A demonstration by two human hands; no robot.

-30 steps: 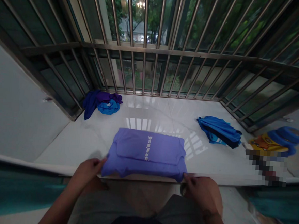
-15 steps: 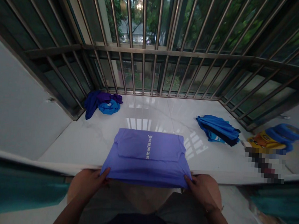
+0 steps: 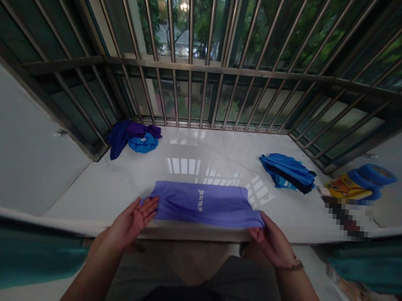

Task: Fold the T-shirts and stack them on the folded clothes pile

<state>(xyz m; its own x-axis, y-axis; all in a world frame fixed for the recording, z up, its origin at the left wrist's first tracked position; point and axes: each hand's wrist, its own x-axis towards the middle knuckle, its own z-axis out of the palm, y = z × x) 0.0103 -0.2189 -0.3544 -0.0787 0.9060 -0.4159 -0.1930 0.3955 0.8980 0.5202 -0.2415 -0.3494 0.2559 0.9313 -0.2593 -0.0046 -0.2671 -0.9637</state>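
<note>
Head view, purple cloth: From my far-off seat I see the purple cloth (image 3: 222, 207) on the shiny white window ledge (image 3: 244, 146). It makes a long, wide strip, close to the front edge, and it spans the space between my two hands. White writing (image 3: 200, 200) runs down its middle.

Left hand: My left hand (image 3: 133, 221) is at the cloth's left end. The palm is turned up, the fingers are loose and mostly straight, and their tips overlap that end. I can't tell if it has any cloth pinched.

Right hand: My right hand (image 3: 273, 242) is at the right near corner. The thumb is on top, the fingers are bent below, and the corner is pinched between them. The cloth lies to the left of this hand. A bracelet (image 3: 291, 266) goes around the wrist.

Back left: A heap of blue and purple clothes (image 3: 133, 137) sits near the window bars (image 3: 200, 69), well apart from my left hand.

Right side: A pile of blue clothes (image 3: 287, 169) lies beyond my right hand, not touching it. A yellow and blue thing (image 3: 348, 186) is just to the right of that pile.

Low sides: Green-blue curtains (image 3: 24, 262) hang below the ledge.
</note>
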